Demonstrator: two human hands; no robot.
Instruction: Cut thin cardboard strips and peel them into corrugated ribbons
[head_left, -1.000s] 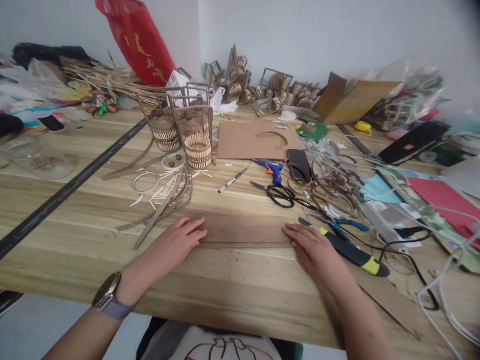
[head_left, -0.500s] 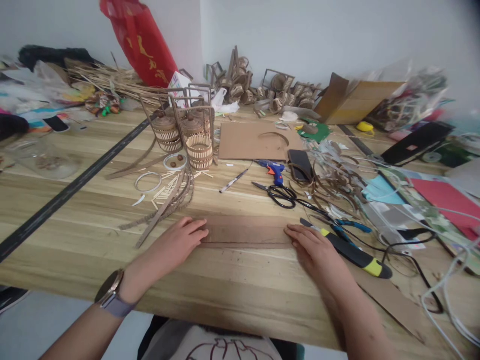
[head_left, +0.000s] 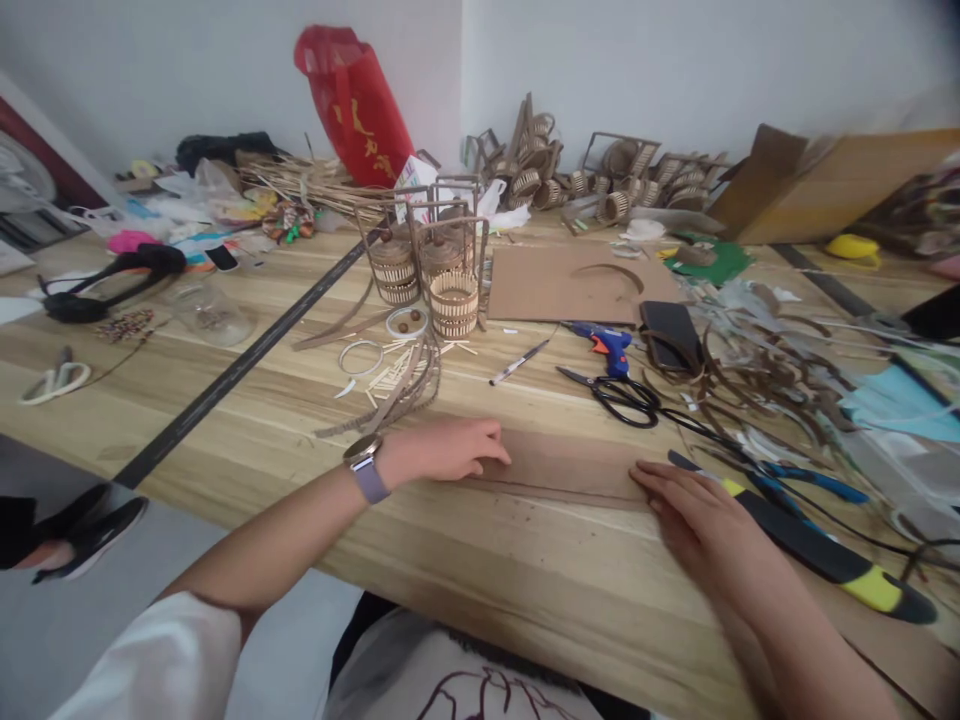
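A flat brown cardboard strip [head_left: 566, 465] lies lengthwise on the wooden table in front of me. My left hand [head_left: 454, 450], with a watch on its wrist, reaches over the strip's left end. Its fingers are bent and slightly apart, with the fingertips at the cardboard. At the opposite end, my right hand [head_left: 694, 510] has its fingers closed over the strip's edge; the thumb is mostly hidden. Just right of that hand lies a black and yellow utility knife [head_left: 817, 550]. Beyond the strip are black scissors [head_left: 622, 400], a blue glue gun [head_left: 611, 347] and a pen [head_left: 519, 363].
Small bamboo baskets [head_left: 454, 305] with tall handles stand behind loose sticks [head_left: 390, 372] and a white ring [head_left: 360, 357]. A cardboard sheet [head_left: 559, 285] lies farther back. Pliers [head_left: 817, 480], a phone [head_left: 670, 335] and curled strips crowd the right. A person's foot [head_left: 97, 535] shows at lower left.
The view has swung left, so the table's contents appear farther right. My left hand has turned and its fingers are more bent over the strip's left end. My right hand stays at the right end.
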